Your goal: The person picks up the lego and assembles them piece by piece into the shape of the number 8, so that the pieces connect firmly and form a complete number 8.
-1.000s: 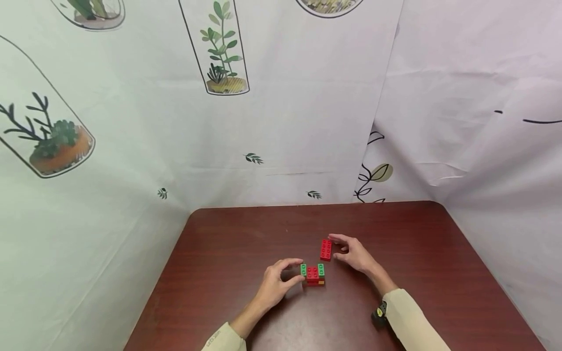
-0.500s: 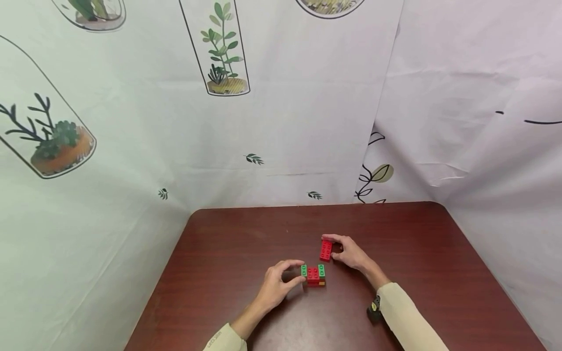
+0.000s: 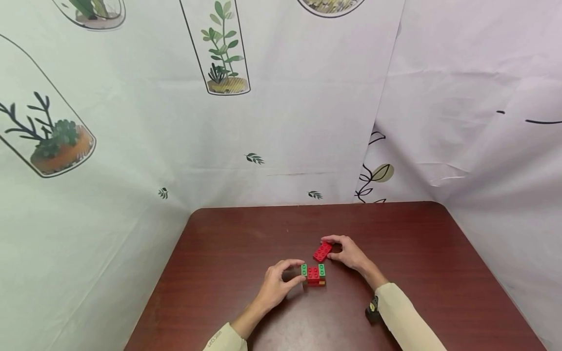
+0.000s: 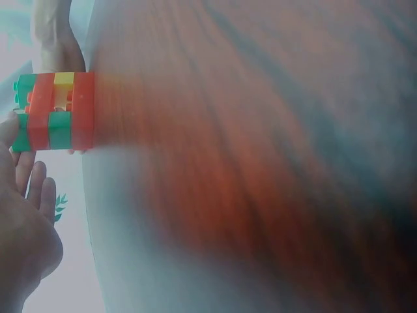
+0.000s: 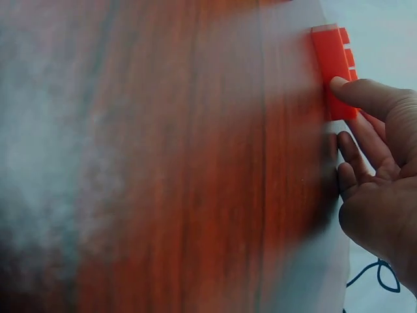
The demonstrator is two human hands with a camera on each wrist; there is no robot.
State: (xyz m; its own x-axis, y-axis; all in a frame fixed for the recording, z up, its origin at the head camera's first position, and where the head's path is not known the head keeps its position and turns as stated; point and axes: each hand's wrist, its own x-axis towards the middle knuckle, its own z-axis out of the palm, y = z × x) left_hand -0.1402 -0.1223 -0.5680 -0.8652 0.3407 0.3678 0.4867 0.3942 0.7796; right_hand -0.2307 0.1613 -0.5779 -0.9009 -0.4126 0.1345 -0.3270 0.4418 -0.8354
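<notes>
A small stack of toy building bricks [image 3: 313, 275] stands on the table, red in the middle with a green brick on each top end. Yellow and green bricks show between its red layers in the left wrist view. My left hand [image 3: 274, 287] holds the stack's left end, forefinger at the back and thumb at the front. Just behind the stack, a red brick [image 3: 322, 251] with two rows of studs lies slanted. My right hand [image 3: 349, 253] pinches it from the right; in the right wrist view the thumb presses the side of the red brick [image 5: 335, 72].
The dark brown wooden table [image 3: 246, 234] has rounded far corners. White cloth [image 3: 281, 122] printed with plants hangs behind and beside it. A black device [image 3: 372, 311] sits at the right wrist, under the pale sleeve [image 3: 404, 317].
The right hand has moved left, taken hold of the red brick and turned it from nearly straight to slanted, its near end swinging left. The left hand and the stack stay put.
</notes>
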